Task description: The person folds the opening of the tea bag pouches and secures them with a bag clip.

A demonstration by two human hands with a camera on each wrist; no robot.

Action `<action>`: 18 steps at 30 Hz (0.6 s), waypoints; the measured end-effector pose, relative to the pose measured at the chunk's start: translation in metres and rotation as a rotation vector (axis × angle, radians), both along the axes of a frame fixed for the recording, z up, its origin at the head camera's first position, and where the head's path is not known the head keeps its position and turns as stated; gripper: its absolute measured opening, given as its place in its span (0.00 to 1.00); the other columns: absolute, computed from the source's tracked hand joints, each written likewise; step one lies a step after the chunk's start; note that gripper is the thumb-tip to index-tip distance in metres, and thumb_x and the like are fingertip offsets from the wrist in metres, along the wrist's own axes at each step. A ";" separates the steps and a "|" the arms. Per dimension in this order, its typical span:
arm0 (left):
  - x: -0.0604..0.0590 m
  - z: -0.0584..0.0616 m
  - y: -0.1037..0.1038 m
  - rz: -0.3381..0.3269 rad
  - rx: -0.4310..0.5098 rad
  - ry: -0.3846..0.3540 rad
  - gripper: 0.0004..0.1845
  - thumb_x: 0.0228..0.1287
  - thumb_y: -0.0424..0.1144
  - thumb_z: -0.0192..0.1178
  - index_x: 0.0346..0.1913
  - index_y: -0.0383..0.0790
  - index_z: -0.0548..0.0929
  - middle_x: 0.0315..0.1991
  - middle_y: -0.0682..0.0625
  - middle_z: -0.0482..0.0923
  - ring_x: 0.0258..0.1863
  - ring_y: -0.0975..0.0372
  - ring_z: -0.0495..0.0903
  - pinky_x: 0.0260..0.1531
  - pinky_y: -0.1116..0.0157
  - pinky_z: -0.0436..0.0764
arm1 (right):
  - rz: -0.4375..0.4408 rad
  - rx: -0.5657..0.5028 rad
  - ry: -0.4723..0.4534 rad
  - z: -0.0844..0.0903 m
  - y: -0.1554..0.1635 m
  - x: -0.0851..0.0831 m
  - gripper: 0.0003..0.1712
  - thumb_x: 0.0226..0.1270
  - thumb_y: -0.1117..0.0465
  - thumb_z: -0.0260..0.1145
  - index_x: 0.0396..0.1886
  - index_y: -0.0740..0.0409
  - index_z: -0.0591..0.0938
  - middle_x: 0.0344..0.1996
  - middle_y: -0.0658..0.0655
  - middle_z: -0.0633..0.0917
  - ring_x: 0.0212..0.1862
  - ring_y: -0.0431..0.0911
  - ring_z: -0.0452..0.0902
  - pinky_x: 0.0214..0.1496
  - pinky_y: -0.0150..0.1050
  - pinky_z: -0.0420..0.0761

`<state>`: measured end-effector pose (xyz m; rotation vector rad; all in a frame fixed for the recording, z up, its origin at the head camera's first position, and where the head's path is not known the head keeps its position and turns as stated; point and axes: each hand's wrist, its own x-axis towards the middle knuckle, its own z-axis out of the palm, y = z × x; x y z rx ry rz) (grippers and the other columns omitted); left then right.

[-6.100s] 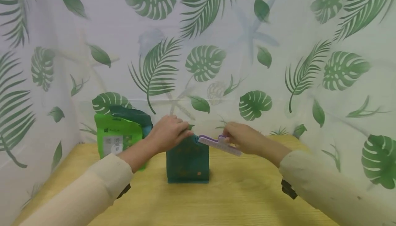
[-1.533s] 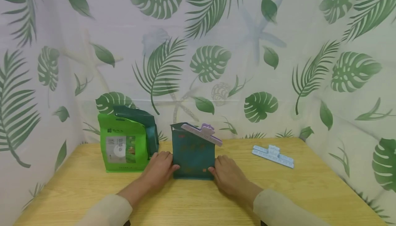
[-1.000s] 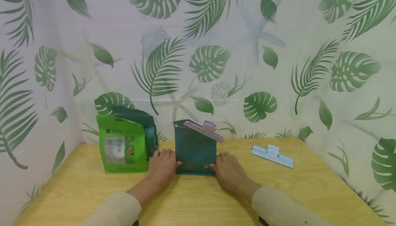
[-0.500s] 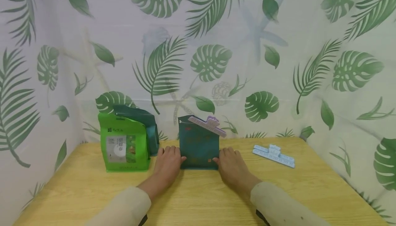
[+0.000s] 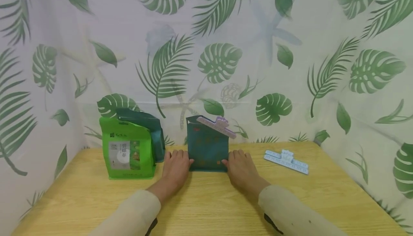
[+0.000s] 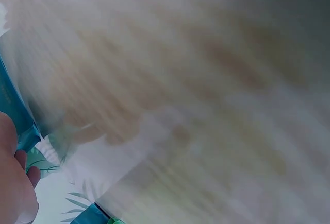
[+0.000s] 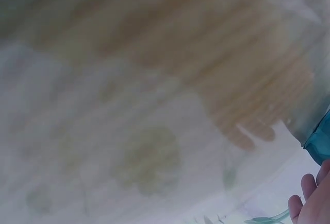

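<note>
A dark teal tea pouch [image 5: 208, 146] stands upright on the table between my hands, its top folded down at a slant. A purple bag clip [image 5: 217, 126] is fastened along that fold. My left hand [image 5: 175, 168] grips the lower left side of the pouch, thumb at its front edge. On the opposite side my right hand [image 5: 242, 169] holds it the same way. The left wrist view catches part of the pouch [image 6: 13, 110] above curled fingers at its left border. In the right wrist view, fingertips lie close beside the pouch [image 7: 320, 144].
To the left stands a bright green tea pouch [image 5: 127, 150] with a grey label, a second dark teal pouch [image 5: 157, 135] behind it. A pale blue bag clip [image 5: 286, 160] lies on the wooden table [image 5: 206, 207] at right. A leaf-printed cloth [image 5: 206, 96] encloses the back and sides.
Earlier my left hand held the pouch top while my right hand pinched the purple clip at it. Both hands then moved to the pouch's lower sides, and it has slid back toward the cloth.
</note>
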<state>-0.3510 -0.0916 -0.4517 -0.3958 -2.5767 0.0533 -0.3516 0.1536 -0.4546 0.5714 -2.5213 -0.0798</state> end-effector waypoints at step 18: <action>-0.024 0.000 0.010 0.063 0.053 -0.093 0.18 0.74 0.53 0.55 0.38 0.39 0.77 0.30 0.49 0.73 0.33 0.56 0.70 0.40 0.56 0.62 | -0.055 -0.045 -0.060 0.003 -0.002 -0.021 0.19 0.79 0.51 0.54 0.34 0.63 0.74 0.26 0.56 0.72 0.32 0.51 0.65 0.33 0.44 0.66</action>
